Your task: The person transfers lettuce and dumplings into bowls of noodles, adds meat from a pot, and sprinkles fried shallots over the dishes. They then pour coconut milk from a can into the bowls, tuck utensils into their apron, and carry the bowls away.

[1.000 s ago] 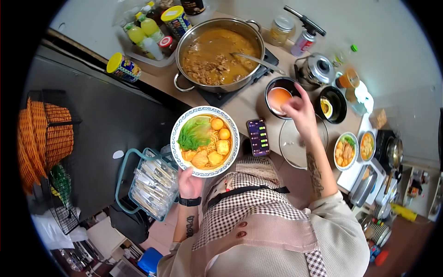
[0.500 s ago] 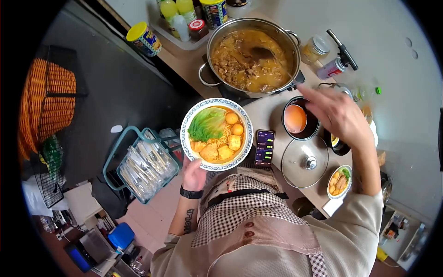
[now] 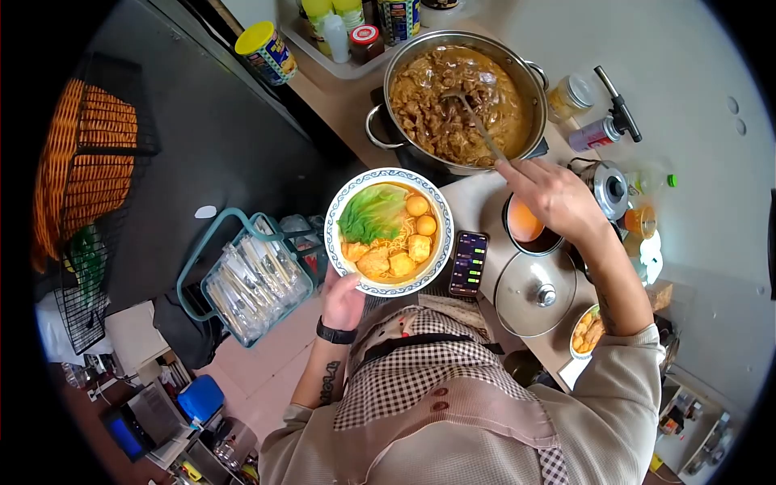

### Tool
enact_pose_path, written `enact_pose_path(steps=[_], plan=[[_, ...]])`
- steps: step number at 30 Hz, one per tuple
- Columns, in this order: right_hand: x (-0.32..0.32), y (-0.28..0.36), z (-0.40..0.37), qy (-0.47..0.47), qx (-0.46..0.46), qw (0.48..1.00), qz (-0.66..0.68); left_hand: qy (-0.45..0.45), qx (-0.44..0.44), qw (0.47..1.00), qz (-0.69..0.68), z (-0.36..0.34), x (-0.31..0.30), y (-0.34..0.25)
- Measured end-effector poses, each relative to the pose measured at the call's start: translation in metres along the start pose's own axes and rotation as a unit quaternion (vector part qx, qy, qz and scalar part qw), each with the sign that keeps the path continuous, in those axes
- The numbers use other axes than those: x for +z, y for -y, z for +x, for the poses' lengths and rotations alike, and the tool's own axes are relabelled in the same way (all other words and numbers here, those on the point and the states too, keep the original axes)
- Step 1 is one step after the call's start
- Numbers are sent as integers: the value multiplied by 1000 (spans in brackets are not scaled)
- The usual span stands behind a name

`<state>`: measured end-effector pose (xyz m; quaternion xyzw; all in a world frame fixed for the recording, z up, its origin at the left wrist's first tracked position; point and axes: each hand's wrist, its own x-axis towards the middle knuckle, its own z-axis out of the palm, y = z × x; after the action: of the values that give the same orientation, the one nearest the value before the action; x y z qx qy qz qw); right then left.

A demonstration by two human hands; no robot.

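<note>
Bowl: I hold the bowl (image 3: 388, 172) up off the counter, level, just ahead of my chest and near the big pot.
In the bowl: noodles in orange broth, a green leaf, round balls and tofu pieces. I see none of the pot's brown meat in it, so I judge it filled but not yet topped.
Left hand: my left hand (image 3: 343, 299) is under the near edge. The thumb lies on the rim and the other fingers are hidden beneath, clamped on the bowl.
Right hand: my right hand (image 3: 554, 198) reaches forward, its fingers closed round the end of the ladle (image 3: 477, 125).
Ladle: the handle runs away from my fingertips and its scoop is sunk in the stew, so nothing is lifted out yet.
Pot: the pot (image 3: 453, 34) stands beyond both hands, full of brown meat in gravy.
Under my right wrist: a small pot (image 3: 508, 218) of orange sauce, uncovered.
Toward me from that: its lid (image 3: 535, 293), flat on the counter.
Between my hands: a phone (image 3: 470, 263), its screen lit, just beside the bowl.
</note>
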<state>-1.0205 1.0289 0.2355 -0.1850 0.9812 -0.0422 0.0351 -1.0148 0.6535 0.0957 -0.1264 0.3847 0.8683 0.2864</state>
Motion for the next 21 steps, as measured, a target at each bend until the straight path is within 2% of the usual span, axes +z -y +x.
enact_pose_path(steps=[5,9,14,17,21], plan=[[-1,-9,-6,-91,2,994,-56,-1,9,1000,6,2,0,0],[-9,-17,-1,-110,71,991,-8,0,4,1000,9,5,-2,-5],[38,-27,29,-222,138,960,100,-10,3,1000,6,6,-1,-5],[53,-33,30,-254,261,854,371,-10,-1,1000,10,5,3,-1],[52,-57,20,-311,293,670,607,-4,4,1000,17,6,10,6]])
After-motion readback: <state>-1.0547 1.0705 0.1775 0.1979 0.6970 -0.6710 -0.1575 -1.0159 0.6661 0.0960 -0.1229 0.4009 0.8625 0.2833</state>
